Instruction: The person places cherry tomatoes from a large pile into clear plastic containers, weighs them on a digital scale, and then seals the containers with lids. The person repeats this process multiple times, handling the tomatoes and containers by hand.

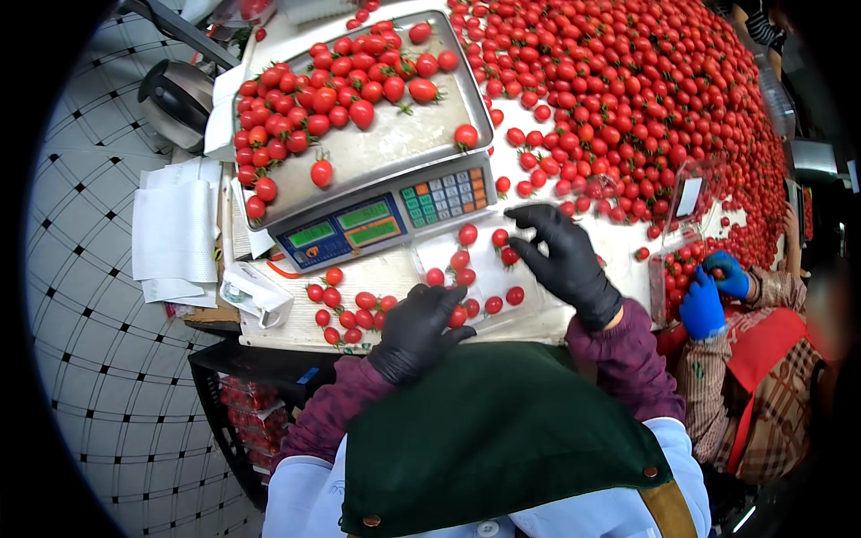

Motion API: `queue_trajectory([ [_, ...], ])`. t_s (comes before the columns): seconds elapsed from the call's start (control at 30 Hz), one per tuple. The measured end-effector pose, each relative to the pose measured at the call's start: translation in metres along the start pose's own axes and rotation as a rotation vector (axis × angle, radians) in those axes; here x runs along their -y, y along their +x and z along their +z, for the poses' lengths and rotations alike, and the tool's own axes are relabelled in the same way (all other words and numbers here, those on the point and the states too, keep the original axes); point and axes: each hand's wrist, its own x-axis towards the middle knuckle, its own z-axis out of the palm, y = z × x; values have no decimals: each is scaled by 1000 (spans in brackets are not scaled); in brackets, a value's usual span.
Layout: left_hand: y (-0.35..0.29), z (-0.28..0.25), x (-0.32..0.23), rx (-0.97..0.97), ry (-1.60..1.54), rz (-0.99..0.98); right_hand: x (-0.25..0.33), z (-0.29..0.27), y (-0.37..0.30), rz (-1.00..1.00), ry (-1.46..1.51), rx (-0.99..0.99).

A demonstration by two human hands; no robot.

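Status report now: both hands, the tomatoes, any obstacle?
Left hand and right hand on clear tray. Few cherry tomatoes inside. Scale close behind.

Red cherry tomatoes (466,260), black-gloved hands (565,260), silver scale tray (395,143), co-worker's blue gloves (702,305)

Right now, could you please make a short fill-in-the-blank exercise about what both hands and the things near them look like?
1. Both hands, the left hand and the right hand, wear gloves of the colour ____.
2. The metal pan of the weighing scale holds small red ____.
3. The clear plastic tray under the hands lies ____ the scale, on the person's side.
4. A co-worker's hands on the right wear ____ gloves.

Missing words: black; tomatoes; in front of; blue
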Motion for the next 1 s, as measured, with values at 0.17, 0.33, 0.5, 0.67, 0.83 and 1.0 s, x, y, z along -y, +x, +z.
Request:
queue_trajectory([
  [0.17,30,-56,2,-107,56,126,15,5,100,-106,-197,-159],
  [0.33,104,-127,52,-604,355,93,10,26,138,-278,-437,74],
  [0.5,171,-129,85,-600,712,-55,1,7,202,-234,-274,-160],
  [0.67,139,-118,76,-397,660,7,3,22,213,-349,-318,174],
  [0.83,89,-127,64,-486,666,-132,1,26,189,-362,-426,141],
  [1.0,70,-119,84,-563,402,-400,16,30,192,-298,-405,276],
])
